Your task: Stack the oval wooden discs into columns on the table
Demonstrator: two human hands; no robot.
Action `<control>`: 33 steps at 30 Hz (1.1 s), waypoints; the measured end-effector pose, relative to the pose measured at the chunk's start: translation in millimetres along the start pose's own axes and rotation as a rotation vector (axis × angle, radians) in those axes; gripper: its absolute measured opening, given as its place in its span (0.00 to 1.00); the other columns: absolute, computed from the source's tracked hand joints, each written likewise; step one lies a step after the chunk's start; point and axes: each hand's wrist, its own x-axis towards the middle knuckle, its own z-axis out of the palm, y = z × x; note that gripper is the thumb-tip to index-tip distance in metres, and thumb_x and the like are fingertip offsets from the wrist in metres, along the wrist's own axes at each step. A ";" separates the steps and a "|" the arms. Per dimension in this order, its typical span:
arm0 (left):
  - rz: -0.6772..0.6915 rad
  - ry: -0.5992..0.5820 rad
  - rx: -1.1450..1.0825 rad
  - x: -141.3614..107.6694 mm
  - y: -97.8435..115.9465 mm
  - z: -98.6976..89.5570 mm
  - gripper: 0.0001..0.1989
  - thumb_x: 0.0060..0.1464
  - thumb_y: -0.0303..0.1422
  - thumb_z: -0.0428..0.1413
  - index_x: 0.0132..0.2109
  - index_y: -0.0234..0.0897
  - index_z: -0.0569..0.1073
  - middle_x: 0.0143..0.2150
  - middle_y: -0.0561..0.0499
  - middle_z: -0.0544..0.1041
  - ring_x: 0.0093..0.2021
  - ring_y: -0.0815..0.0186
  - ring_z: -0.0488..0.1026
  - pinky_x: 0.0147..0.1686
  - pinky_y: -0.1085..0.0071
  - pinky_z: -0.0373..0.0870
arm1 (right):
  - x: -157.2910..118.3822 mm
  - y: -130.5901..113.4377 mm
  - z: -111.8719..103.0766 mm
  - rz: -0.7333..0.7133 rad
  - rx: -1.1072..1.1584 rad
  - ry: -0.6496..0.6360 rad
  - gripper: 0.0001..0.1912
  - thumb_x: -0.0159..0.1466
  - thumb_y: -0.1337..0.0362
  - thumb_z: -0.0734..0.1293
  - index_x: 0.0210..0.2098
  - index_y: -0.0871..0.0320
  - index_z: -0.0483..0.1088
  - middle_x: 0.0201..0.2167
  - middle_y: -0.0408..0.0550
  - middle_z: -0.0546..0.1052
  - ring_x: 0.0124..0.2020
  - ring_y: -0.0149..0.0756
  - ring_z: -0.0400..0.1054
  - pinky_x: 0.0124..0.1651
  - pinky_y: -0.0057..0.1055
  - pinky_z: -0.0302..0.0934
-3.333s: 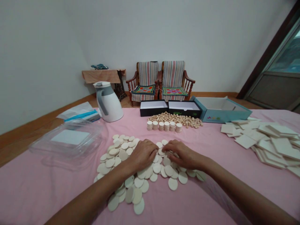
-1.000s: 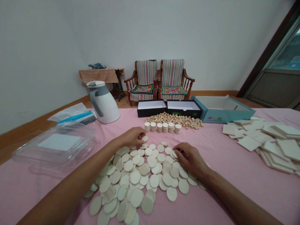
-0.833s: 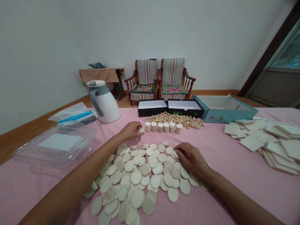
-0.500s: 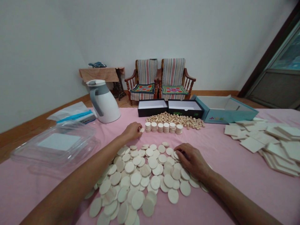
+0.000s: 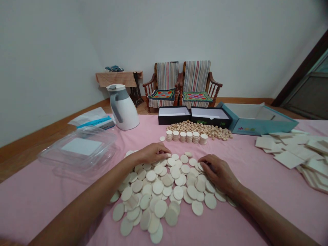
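Many pale round wooden discs point(image 5: 158, 187) lie in a loose, overlapping pile on the pink tablecloth. At the pile's far edge my left hand point(image 5: 153, 152) has its fingers closed on a wooden disc point(image 5: 168, 155), mostly covered by the fingertips. My right hand point(image 5: 219, 172) rests against the right side of the pile; its bent fingers and thumb are apart and touch discs there. Beyond the pile stands a row of several short disc stacks point(image 5: 182, 137). One single disc point(image 5: 162, 138) lies flat at the row's left end.
Behind the stacks are small wooden beads point(image 5: 202, 129), two black boxes point(image 5: 174, 118) and a blue box point(image 5: 263, 124). Square wooden pieces point(image 5: 289, 158) are heaped at right. Clear plastic containers point(image 5: 106, 140) and a white jug point(image 5: 126, 114) stand at left on the pink tablecloth point(image 5: 205, 229).
My left hand has laid a disc at the left end of the row and come back to the pile's far edge. The right hand stays by the pile. The view has shifted slightly.
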 end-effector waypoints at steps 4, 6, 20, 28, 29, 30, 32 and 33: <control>-0.058 0.044 -0.116 -0.8 -2.4 7.7 0.10 0.52 0.31 0.54 0.41 0.34 0.76 0.33 0.50 0.75 0.31 0.70 0.69 0.31 0.78 0.64 | -0.7 -0.5 -1.3 0.000 -0.004 -0.006 0.11 0.64 0.63 0.57 0.36 0.58 0.70 0.33 0.49 0.75 0.35 0.37 0.68 0.39 0.34 0.62; -0.079 0.062 -0.145 -3.1 -3.6 10.1 0.08 0.50 0.28 0.54 0.39 0.33 0.75 0.30 0.52 0.74 0.28 0.71 0.68 0.29 0.78 0.63 | -1.3 0.3 -1.0 0.004 -0.006 -0.013 0.11 0.65 0.63 0.57 0.36 0.58 0.70 0.33 0.49 0.75 0.35 0.37 0.68 0.39 0.34 0.62; -0.217 0.401 0.051 8.1 -33.6 -5.3 0.13 0.46 0.31 0.59 0.42 0.34 0.74 0.33 0.51 0.73 0.31 0.69 0.69 0.31 0.75 0.65 | -2.9 1.8 1.7 0.028 0.003 -0.017 0.10 0.65 0.62 0.58 0.37 0.57 0.70 0.34 0.49 0.74 0.36 0.37 0.68 0.39 0.34 0.63; -0.209 0.392 0.228 44.0 -61.5 -14.4 0.13 0.44 0.29 0.60 0.40 0.37 0.78 0.34 0.51 0.73 0.30 0.69 0.70 0.33 0.74 0.65 | -3.3 2.0 1.7 0.013 0.024 -0.037 0.10 0.66 0.63 0.57 0.37 0.57 0.68 0.34 0.49 0.74 0.36 0.37 0.67 0.40 0.35 0.62; -0.206 0.378 0.236 45.6 -63.7 -13.3 0.13 0.44 0.28 0.60 0.41 0.37 0.78 0.34 0.51 0.73 0.30 0.69 0.70 0.33 0.75 0.65 | -3.3 1.5 1.3 0.012 0.027 -0.040 0.10 0.66 0.63 0.56 0.37 0.57 0.68 0.34 0.49 0.74 0.36 0.37 0.67 0.40 0.35 0.62; -0.204 0.367 0.242 46.7 -65.6 -12.3 0.13 0.44 0.28 0.60 0.41 0.37 0.78 0.34 0.51 0.73 0.30 0.69 0.70 0.33 0.75 0.65 | -3.4 1.2 0.9 0.012 0.028 -0.041 0.10 0.66 0.63 0.56 0.37 0.57 0.68 0.34 0.49 0.74 0.36 0.37 0.67 0.40 0.35 0.62; -0.205 0.348 0.255 48.3 -68.5 -11.2 0.14 0.44 0.28 0.60 0.41 0.37 0.78 0.34 0.51 0.73 0.30 0.69 0.70 0.33 0.75 0.65 | -3.5 1.0 0.5 0.011 0.029 -0.041 0.10 0.66 0.63 0.56 0.37 0.57 0.68 0.34 0.49 0.73 0.36 0.37 0.66 0.40 0.35 0.62; -0.207 0.339 0.261 49.1 -69.4 -11.1 0.14 0.43 0.28 0.60 0.41 0.37 0.78 0.34 0.51 0.73 0.30 0.68 0.71 0.33 0.75 0.65 | -3.6 1.2 0.4 0.010 0.029 -0.040 0.10 0.66 0.64 0.56 0.37 0.57 0.68 0.34 0.49 0.73 0.36 0.37 0.66 0.40 0.35 0.62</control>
